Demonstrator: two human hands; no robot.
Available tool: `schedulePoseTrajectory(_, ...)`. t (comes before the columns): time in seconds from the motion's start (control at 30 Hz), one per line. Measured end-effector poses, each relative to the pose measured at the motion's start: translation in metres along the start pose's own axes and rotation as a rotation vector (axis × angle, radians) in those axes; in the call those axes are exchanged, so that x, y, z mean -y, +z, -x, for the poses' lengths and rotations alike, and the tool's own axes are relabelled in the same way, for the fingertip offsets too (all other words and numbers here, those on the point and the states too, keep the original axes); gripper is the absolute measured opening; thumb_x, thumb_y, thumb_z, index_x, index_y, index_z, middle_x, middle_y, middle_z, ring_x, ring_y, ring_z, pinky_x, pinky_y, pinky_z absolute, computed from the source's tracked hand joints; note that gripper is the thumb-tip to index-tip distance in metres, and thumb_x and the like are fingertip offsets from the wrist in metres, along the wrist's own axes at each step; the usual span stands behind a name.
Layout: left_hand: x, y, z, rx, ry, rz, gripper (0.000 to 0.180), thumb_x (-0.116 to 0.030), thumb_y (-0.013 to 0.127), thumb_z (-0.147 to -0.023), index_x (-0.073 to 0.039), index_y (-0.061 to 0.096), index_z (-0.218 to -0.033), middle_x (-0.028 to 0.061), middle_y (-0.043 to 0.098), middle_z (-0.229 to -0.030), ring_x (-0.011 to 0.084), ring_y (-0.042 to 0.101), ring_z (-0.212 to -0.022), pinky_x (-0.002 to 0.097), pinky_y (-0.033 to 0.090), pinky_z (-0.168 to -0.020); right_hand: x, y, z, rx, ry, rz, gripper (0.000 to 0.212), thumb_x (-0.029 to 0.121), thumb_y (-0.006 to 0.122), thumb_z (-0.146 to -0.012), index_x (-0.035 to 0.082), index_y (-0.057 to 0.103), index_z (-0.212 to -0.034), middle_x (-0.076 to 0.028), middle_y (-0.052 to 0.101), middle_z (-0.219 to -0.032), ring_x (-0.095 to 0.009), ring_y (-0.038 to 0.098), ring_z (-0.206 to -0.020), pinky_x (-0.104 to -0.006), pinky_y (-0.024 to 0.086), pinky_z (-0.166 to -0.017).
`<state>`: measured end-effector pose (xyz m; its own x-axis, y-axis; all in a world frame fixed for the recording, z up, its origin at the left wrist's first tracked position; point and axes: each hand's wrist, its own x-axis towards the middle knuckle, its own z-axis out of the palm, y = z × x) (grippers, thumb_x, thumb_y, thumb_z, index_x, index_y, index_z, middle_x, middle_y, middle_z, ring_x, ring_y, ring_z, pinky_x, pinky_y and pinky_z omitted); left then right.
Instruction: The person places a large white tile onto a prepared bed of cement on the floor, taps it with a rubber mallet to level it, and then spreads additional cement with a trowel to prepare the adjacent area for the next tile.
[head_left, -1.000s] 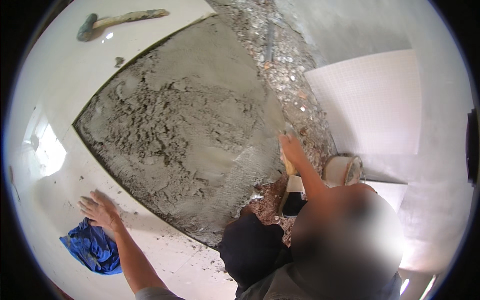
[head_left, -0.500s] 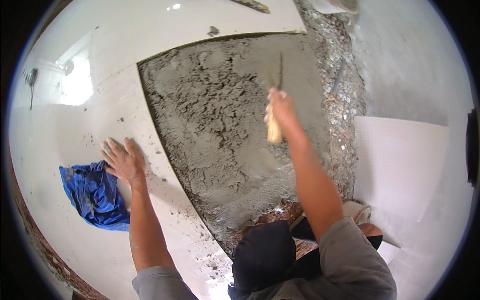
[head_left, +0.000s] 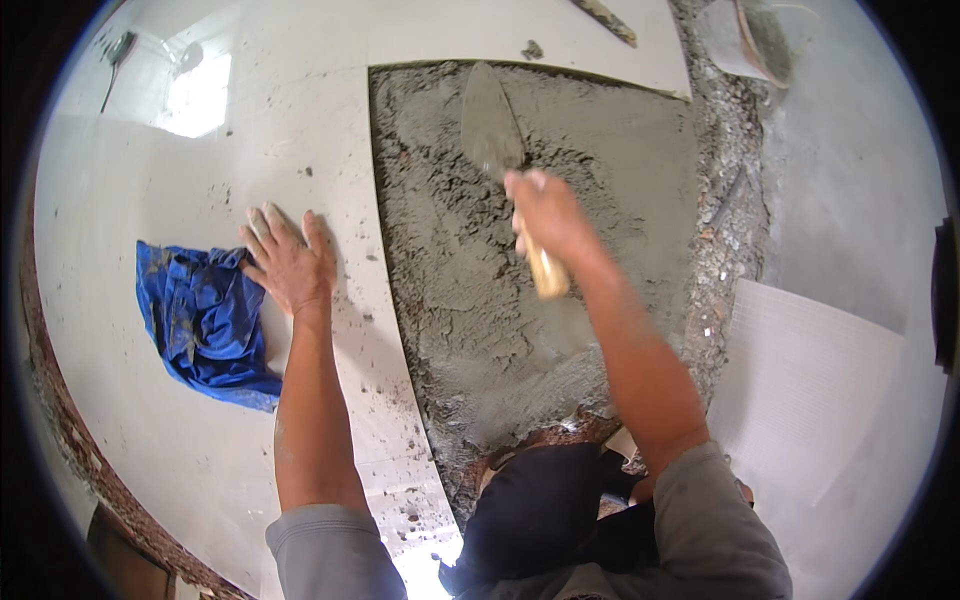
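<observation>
My right hand (head_left: 552,222) grips the pale wooden handle of a trowel (head_left: 490,118). Its grey pointed blade lies over the far left part of a bed of wet mortar (head_left: 620,170), close to the far tile edge. The mortar is smooth on the right and rough and crumbly on the left. On the glossy white floor tile (head_left: 330,130) left of the bed, my left hand (head_left: 290,262) rests flat with its fingers spread. Beside that hand lies a crumpled blue cloth (head_left: 205,325) smeared with mortar.
A bucket (head_left: 748,42) stands at the far right. Near it runs a strip of rubble (head_left: 728,220) along the bed. A loose tile (head_left: 805,385) lies on the right, its ridged side up. A mortar-caked strip (head_left: 605,20) and mortar crumbs (head_left: 532,48) lie on the far tile.
The trowel has swung left over the rough mortar, and its blade now shows its broad face. My left hand stays on the tile by the cloth. The whole view has shifted and turned.
</observation>
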<state>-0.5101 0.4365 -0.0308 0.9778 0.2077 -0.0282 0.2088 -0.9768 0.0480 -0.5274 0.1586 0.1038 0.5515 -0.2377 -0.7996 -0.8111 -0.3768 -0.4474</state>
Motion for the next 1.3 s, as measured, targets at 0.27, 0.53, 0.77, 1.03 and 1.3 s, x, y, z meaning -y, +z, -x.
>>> schedulePoseTrajectory(0.27, 0.000, 0.002, -0.001, -0.023, 0.020, -0.012, 0.065, -0.053, 0.034, -0.096, -0.010, 0.030, -0.145, 0.0104, 0.024, -0.153, 0.0317, 0.016, -0.142, 0.0592, 0.015, -0.109, -0.086, 0.022, 0.034, 0.063, -0.267, 0.851, 0.036, 0.033, 0.041, -0.096, 0.000, 0.052, -0.103, -0.018, 0.062, -0.084, -0.032, 0.064, -0.071, -0.0434, 0.053, -0.064)
schedulePoseTrajectory(0.53, 0.004, 0.010, -0.001, -0.072, 0.029, -0.017, 0.065, -0.054, 0.033, -0.096, -0.012, 0.030, -0.146, 0.0085, 0.026, -0.153, 0.0297, 0.017, -0.142, 0.0591, 0.016, -0.109, -0.144, -0.054, 0.036, -0.357, -0.096, 0.726, 0.034, 0.038, 0.047, -0.095, 0.005, 0.052, -0.099, -0.017, 0.063, -0.089, -0.036, 0.063, -0.076, -0.0455, 0.049, -0.065)
schedulePoseTrajectory(0.77, 0.017, 0.029, -0.008, -0.066, 0.040, -0.064, 0.067, -0.059, 0.028, -0.095, -0.017, 0.027, -0.148, 0.0046, 0.019, -0.156, 0.0274, 0.013, -0.144, 0.0580, 0.011, -0.111, -0.167, 0.005, 0.061, -0.150, -0.348, 0.747, 0.039, 0.040, 0.048, -0.094, 0.002, 0.053, -0.101, -0.020, 0.064, -0.088, -0.040, 0.062, -0.080, -0.0472, 0.050, -0.069)
schedulePoseTrajectory(1.03, 0.041, 0.054, -0.026, -0.084, 0.066, -0.135, 0.075, -0.068, 0.020, -0.092, -0.020, 0.024, -0.149, 0.0047, 0.022, -0.155, 0.0289, 0.018, -0.143, 0.0608, 0.015, -0.109, -0.325, -0.083, 0.115, -0.464, 0.341, 0.041, 0.053, 0.046, 0.044, -0.096, -0.002, 0.051, -0.118, -0.019, 0.066, -0.090, -0.034, 0.065, -0.075, -0.0460, 0.051, -0.065)
schedulePoseTrajectory(1.3, 0.053, 0.065, -0.073, 0.011, 0.144, -0.233, 0.061, -0.057, 0.029, -0.094, -0.014, 0.046, -0.134, 0.0135, 0.051, -0.131, 0.0317, 0.051, -0.119, 0.0587, 0.041, -0.093, -0.418, -0.040, 0.256, -0.250, 0.194, 0.298, 0.046, 0.041, 0.044, -0.092, -0.001, 0.055, -0.108, -0.020, 0.065, -0.090, -0.036, 0.064, -0.083, -0.0495, 0.051, -0.071)
